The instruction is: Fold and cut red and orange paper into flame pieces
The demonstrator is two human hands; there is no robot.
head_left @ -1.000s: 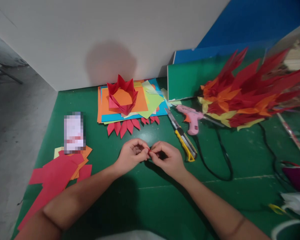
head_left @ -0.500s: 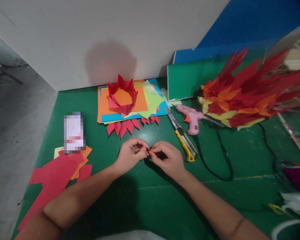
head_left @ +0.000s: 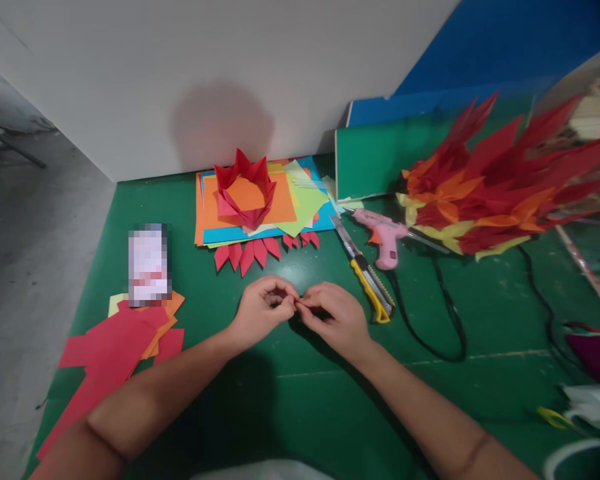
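My left hand (head_left: 263, 310) and my right hand (head_left: 333, 313) meet over the green table (head_left: 480, 313), fingertips pinched together on a small folded piece of red paper (head_left: 300, 302) that is mostly hidden between them. Just beyond my hands lies a row of folded red paper petals (head_left: 247, 253). Behind those, a red paper crown shape (head_left: 244, 190) sits on a stack of coloured paper sheets (head_left: 215, 200).
A yellow utility knife (head_left: 367, 273) and a pink glue gun (head_left: 385, 237) with a black cord lie right of my hands. A large red, orange and yellow paper flower piece (head_left: 500, 187) fills the far right. Red and orange paper scraps (head_left: 115, 340) lie at the left near a blurred card (head_left: 149, 265).
My fingers have shifted slightly on the small red piece, and the hands stay in the same place. Nothing else has moved.
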